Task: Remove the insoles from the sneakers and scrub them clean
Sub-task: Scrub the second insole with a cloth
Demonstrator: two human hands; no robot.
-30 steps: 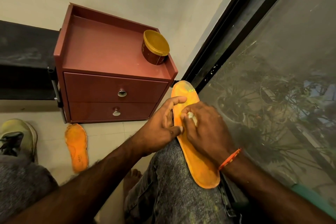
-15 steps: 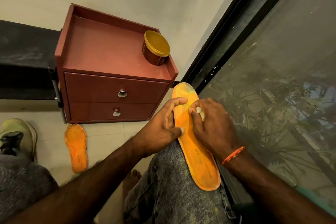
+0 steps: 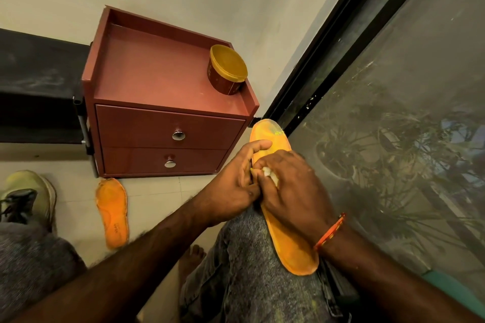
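Seated person viewed from above, with an orange insole [image 3: 286, 241] laid lengthwise along the right thigh, its toe end projecting past the knee toward the dark window frame [image 3: 338, 42] and its heel end nearest the body. The left hand [image 3: 233, 186] steadies the insole from its left edge: the index finger lies extended across the forefoot, and the remaining fingers curl against the rim. The right hand [image 3: 294, 191] presses down on the middle of the insole with the fingers closed around a small white wad [image 3: 270, 177], only a part of which shows between the fingers; what the wad is made of cannot be told. An orange thread band [image 3: 331, 231] circles the right wrist. The two hands touch each other at the fingertips. A second orange insole [image 3: 112, 212] lies flat on the tiled floor [image 3: 154, 199], just in front of a red-brown two-drawer cabinet [image 3: 168, 126] and well apart from the hands. A yellow-green sneaker [image 3: 29, 196] stands at the left edge of the view, near the second insole. On the cabinet top, at its right rear corner, sits a round tub with a yellow lid [image 3: 228, 68], lid in place.
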